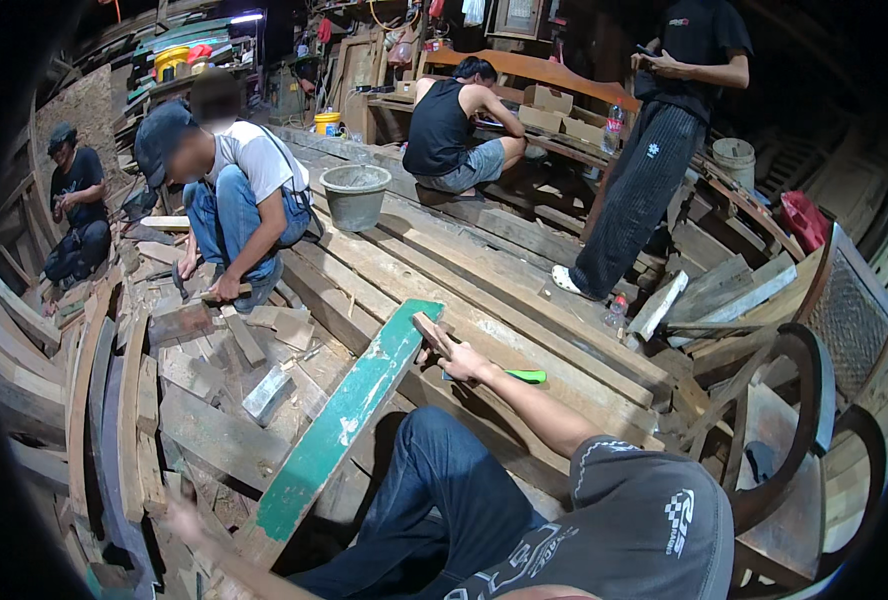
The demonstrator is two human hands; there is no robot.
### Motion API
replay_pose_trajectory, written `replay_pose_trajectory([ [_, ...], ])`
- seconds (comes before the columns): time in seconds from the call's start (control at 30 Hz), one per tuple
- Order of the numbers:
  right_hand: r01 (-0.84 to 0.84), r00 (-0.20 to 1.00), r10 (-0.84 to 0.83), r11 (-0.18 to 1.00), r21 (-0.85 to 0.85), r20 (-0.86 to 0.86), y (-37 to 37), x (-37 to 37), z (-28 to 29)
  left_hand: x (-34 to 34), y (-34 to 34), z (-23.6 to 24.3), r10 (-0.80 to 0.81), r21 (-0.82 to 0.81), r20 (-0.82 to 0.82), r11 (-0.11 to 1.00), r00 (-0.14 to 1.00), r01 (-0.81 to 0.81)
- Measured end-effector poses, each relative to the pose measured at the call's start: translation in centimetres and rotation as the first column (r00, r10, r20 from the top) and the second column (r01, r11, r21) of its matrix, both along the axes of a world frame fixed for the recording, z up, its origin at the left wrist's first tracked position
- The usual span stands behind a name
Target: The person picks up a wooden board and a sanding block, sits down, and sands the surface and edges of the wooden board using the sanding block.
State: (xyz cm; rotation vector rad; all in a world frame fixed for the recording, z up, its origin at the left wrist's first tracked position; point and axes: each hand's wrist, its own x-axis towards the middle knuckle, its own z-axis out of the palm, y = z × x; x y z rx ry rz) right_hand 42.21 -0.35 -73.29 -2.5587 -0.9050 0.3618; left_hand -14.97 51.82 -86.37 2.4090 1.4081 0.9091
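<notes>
A long board (349,415) with worn, scratched green paint slants across in front of me, its far end resting near the timber beams. My right hand (471,363) is closed around a small brown wooden block (432,332) at the board's far end. Beneath my right wrist lies a tool with a bright green handle (526,376); its other end is partly hidden. My left hand (189,522) is smeared by motion beside the board's near end, close to some upright wood strips (132,420). Its fingers cannot be made out.
Long timber beams (524,370) run past my knees, with a grey bucket (356,205) on them. Wood offcuts (244,335) litter the left side, where a crouching person (249,190) works. Another sits by a bench; one stands at right. A curved-frame chair (779,480) is beside me.
</notes>
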Motion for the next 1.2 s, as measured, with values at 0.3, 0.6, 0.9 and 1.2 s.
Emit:
replay_pose_trajectory([
  [0.3,0.057,0.997,-0.058,0.998,0.021,0.056,-5.2,0.8,0.2,-0.1,-12.3,16.8,0.713,-0.719,0.652,0.689,0.256,-0.087],
  [0.6,0.014,1.000,-0.014,1.000,-0.021,0.005,-3.7,0.5,1.2,18.0,-12.8,2.4,0.079,-0.454,0.782,0.752,0.619,0.478],
  [0.9,0.023,0.996,-0.025,0.999,0.024,0.091,-5.0,1.1,0.4,24.6,-24.2,7.8,-0.244,-0.350,0.517,0.814,0.820,0.463],
  [1.2,0.073,0.987,-0.077,0.997,0.035,0.140,-4.9,1.3,-1.1,25.4,-24.3,6.1,-0.096,-0.538,0.689,0.597,0.719,0.595],
])
